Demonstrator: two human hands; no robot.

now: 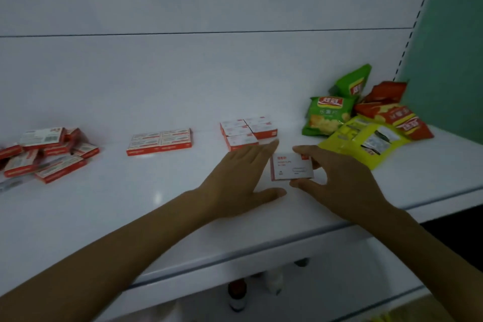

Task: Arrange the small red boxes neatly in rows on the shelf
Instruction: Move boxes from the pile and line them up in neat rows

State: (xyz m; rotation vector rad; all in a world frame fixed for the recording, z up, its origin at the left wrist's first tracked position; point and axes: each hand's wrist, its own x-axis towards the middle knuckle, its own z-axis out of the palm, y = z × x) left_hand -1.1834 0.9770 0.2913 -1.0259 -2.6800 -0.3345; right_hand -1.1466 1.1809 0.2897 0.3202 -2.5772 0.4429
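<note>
The job looks roughly half done. Toward the back edge of the shelf (130,204), near its middle, a block of four (160,141) small red boxes lies flat and squared up, two by two. To its right a cluster of five (248,132) stands in two short rows, one place in the front row unfilled.

The right hand (339,180) has its grip pinched on one more red-and-white box (291,166), thumb on the near side and fingers on the far side. The box sits just in front of that gap, right of the shelf's middle. Whether it rests on the shelf or hangs just above it I cannot tell. The left hand (235,178) lies flat beside the box, its grip spread and fingers straight, fingertips close to the cluster.

What is left seems to be this box and the heap (47,154) jumbled at the shelf's left edge, several boxes tilted over one another. Crisp packets (366,117) crowd the back right corner.
</note>
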